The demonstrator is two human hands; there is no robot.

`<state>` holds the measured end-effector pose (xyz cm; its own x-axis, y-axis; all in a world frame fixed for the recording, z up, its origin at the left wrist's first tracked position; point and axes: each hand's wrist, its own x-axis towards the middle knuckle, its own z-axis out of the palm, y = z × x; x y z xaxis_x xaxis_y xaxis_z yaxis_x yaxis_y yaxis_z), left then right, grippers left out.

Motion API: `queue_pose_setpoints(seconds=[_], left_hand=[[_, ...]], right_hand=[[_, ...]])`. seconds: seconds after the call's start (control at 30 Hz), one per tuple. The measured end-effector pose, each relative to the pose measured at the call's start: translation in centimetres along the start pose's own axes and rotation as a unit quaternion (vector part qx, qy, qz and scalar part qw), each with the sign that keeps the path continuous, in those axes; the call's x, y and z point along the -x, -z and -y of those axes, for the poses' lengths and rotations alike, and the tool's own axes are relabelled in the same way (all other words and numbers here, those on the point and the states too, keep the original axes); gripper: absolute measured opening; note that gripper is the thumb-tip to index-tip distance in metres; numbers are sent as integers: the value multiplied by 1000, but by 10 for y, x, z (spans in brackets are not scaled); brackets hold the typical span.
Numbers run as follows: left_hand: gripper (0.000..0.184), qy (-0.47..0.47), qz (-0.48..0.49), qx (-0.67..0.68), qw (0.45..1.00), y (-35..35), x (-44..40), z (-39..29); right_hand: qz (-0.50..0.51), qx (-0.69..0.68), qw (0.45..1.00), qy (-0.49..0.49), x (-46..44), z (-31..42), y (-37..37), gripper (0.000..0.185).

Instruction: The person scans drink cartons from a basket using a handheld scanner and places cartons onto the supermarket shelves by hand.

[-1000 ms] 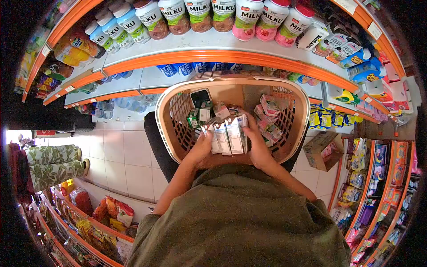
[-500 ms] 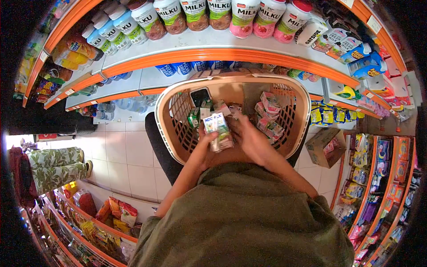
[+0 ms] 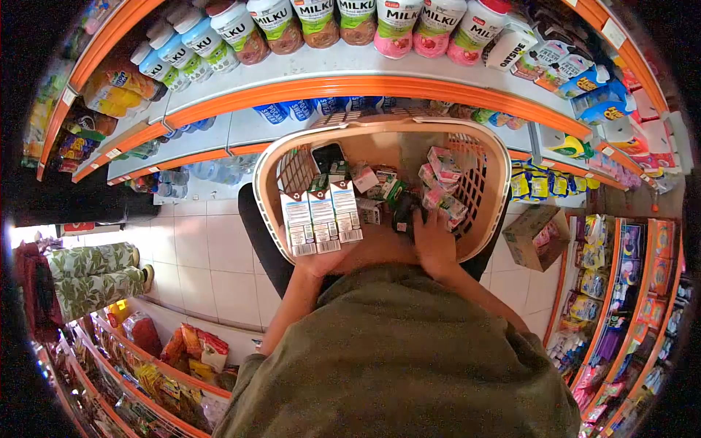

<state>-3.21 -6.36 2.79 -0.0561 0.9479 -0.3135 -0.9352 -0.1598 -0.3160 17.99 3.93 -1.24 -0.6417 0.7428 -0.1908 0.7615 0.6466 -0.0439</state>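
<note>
Three small drink cartons (image 3: 321, 223), white with brown tops and printed backs, stand side by side in my left hand (image 3: 326, 261). Its fingers are mostly hidden behind them. My right hand (image 3: 436, 244) is down inside the beige laundry-style basket (image 3: 499, 160), its fingers closed against a small dark pack (image 3: 403, 212); what that pack is does not show clearly. Pink-and-white cartons (image 3: 443, 171) lie to the right in the basket. Green and dark cartons (image 3: 385, 186) lie in the middle, and a dark phone-like object (image 3: 328, 155) rests at the back left.
Ahead, a shelf with an orange edge (image 3: 350, 89) carries MILKU bottles (image 3: 318, 25); blue packs (image 3: 299, 111) are below. An opened cardboard box (image 3: 537, 244) stands on the floor at right. Racks of packets (image 3: 588, 285) line the right, snack bags (image 3: 197, 350) the lower left.
The cartons in my left hand have moved left and toward me and now show as a row of three. My right hand has moved away from them, rightward and nearer my body, to the dark pack.
</note>
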Motion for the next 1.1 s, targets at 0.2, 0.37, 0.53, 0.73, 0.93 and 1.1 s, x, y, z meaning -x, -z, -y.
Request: queue_pose_setpoints(seconds=[0.2, 0.37, 0.53, 0.73, 0.93, 1.1], left_hand=[[56, -109, -44, -171, 978, 10, -3, 0], [61, -97, 11, -217, 971, 26, 2, -10], [79, -106, 12, -239, 965, 23, -2, -13], [93, -123, 28, -364, 923, 29, -4, -32], [91, -117, -3, -360, 925, 34, -1, -39], [82, -119, -11, -376, 919, 37, 0, -36]], right_hand=[[158, -290, 944, 29, -23, -41, 40, 54], [219, -675, 705, -2, 4, -51, 60, 56], [290, -723, 626, 17, 11, -29, 51, 31], [312, -685, 659, -2, 4, -7, 88, 25], [321, -697, 641, 18, 3, -9, 84, 25], [307, -691, 650, 70, 7, -11, 81, 26]])
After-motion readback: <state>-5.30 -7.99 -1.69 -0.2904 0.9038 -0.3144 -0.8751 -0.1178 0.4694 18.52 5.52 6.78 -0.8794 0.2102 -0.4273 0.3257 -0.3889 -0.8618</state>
